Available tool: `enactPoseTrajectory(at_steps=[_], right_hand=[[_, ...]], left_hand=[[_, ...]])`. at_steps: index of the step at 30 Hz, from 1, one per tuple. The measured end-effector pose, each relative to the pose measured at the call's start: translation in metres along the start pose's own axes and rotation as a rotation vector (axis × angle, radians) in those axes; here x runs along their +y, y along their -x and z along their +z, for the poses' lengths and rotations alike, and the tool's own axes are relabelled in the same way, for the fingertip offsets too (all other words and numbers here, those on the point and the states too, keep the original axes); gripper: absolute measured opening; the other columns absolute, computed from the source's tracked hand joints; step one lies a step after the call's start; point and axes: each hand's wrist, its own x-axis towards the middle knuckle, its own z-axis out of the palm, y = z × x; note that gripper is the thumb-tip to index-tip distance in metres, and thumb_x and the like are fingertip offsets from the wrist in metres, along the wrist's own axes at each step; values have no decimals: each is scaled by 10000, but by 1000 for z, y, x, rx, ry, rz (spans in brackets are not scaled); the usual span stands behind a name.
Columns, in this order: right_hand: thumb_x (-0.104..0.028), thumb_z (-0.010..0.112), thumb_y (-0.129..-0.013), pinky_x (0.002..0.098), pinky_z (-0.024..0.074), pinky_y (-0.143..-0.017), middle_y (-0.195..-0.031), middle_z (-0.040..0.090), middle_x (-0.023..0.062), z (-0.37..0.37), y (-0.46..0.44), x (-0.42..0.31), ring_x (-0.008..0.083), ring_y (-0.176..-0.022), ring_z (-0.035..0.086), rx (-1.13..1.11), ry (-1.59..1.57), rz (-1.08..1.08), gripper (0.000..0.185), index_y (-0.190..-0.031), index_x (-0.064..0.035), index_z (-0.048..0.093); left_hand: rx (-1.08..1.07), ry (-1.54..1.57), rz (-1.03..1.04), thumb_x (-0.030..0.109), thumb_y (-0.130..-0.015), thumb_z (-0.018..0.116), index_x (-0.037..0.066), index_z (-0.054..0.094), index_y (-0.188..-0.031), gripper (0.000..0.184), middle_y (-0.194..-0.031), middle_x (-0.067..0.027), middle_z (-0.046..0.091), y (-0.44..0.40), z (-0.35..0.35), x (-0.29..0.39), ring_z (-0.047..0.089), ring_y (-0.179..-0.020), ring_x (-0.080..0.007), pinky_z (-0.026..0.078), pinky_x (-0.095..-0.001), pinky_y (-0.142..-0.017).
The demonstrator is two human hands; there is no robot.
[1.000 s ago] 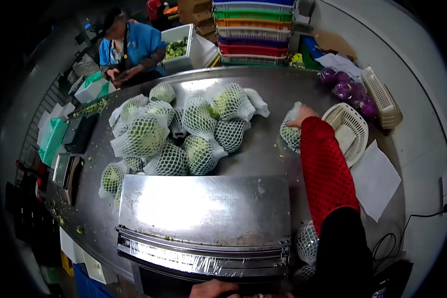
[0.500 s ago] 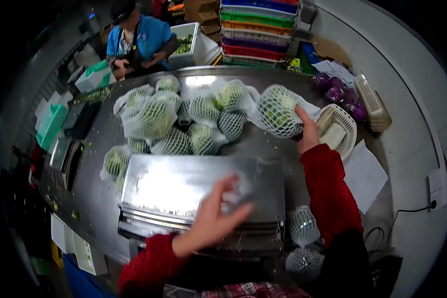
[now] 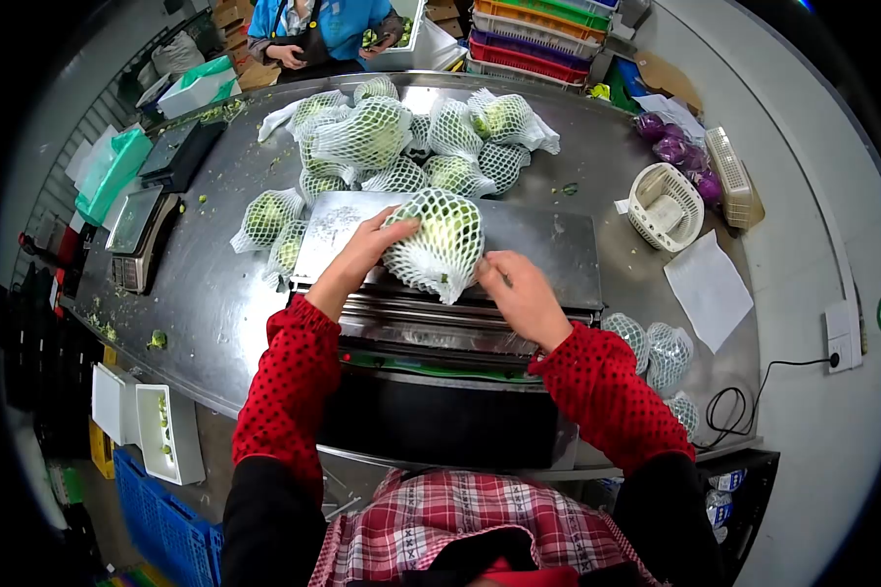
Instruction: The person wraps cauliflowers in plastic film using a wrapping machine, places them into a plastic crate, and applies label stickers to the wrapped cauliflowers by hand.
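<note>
Over the near part of the metal plate (image 3: 548, 252), front and centre: one netted vegetable (image 3: 440, 235), pale green in white mesh, between both hands. Left hand (image 3: 367, 252) grips its left side, thumb over the upper face, fingers partly hidden. Right hand (image 3: 524, 296) is narrow, thumb and fingertips pinching the net at the lower right side. Loose net end points toward the wearer. Can't tell if the underside touches the plate.

Surface: steel table (image 3: 225, 210), curved far edge, green scraps scattered on the left. Pile of netted vegetables (image 3: 367, 137) just beyond the plate; two more netted heads (image 3: 269, 217) by its left edge. Rollers (image 3: 421, 333) run along the plate's near side. Right: wrapped rounds (image 3: 669, 354) near the table edge, white basket (image 3: 666, 205), paper sheet (image 3: 710, 291), bagged purple vegetables (image 3: 671, 149) farther back. Left: scale (image 3: 142, 240), with a black device (image 3: 181, 157) behind it.

Room: co-worker in blue (image 3: 338, 29) at the far edge, head out of view. Stacked crates (image 3: 533, 49) to their right. Pale wall (image 3: 803, 205) on the right, black cable (image 3: 754, 396) plugged into it. Floor, lower left: white box (image 3: 171, 460), blue crate (image 3: 166, 514).
</note>
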Motion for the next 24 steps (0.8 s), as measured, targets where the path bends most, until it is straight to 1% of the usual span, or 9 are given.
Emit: enactPoseTrajectory(at_steps=[3,5,7,11,15,17,19,21,24], right_hand=[[-353,533,-960,398,461,-772,-892,617,188,-9,8,-6,354,-841,587,21,-35,108,403,-902,35,621],[-305,562,-946,369,467,-745,-871,633,175,-41,33,-8,298,-833,619,23,43,205,329,-970,8,661],[-404,598,-904,398,486,-670,-733,655,165,-73,64,-4,345,-681,627,-99,403,439,400,-871,-22,711],[-553,623,-823,430,504,-642,-668,650,183,-62,76,14,374,-666,647,-276,558,567,541,-727,-31,729],[-413,663,-821,416,489,-600,-643,645,157,-37,61,35,314,-574,628,-300,392,592,420,-710,-9,699],[-294,620,-865,361,471,-521,-606,627,118,-49,75,39,231,-515,600,-309,12,551,341,-718,12,644],[-219,561,-901,300,436,-445,-580,594,109,-78,98,-11,178,-477,561,-317,-447,814,280,-711,-12,571],[-215,527,-927,288,431,-412,-603,599,142,-94,113,-49,196,-450,544,-259,-783,862,262,-736,-35,525],[-227,510,-947,312,453,-437,-691,630,175,-101,54,-55,229,-519,580,-15,-1229,242,271,-778,-17,539]], left_hand=[[319,-337,196,467,-862,687,-22,386,-1427,807,-1259,-202,583,14,-2,-11,618,-1046,-215,478,-327,-892],[544,-428,292,490,-841,690,-47,572,-1226,672,-1042,-221,668,45,-29,-10,674,-866,-249,519,-362,-747],[561,-1408,254,494,-804,706,-25,682,-859,522,-719,-179,670,99,-62,-17,652,-622,-299,502,-390,-568],[486,-1615,144,575,-766,686,15,634,-543,605,-535,-163,598,130,-48,-25,623,-528,-341,477,-413,-495],[281,-1224,-136,401,-794,649,7,668,-626,428,-646,-207,641,105,-29,-22,649,-623,-373,512,-462,-595],[318,-1220,-28,318,-800,643,3,671,-695,333,-644,-199,633,115,-30,-32,641,-607,-362,506,-458,-595],[64,-354,-337,182,-878,586,15,520,-600,331,-498,-72,495,155,-28,10,489,-438,-178,391,-331,-432],[7,252,-357,156,-934,507,46,482,-670,287,-517,-110,497,191,-21,37,477,-403,-202,400,-307,-401],[-48,599,183,266,-962,450,73,447,-735,298,-633,-206,578,154,0,93,578,-507,-328,503,-419,-507]])
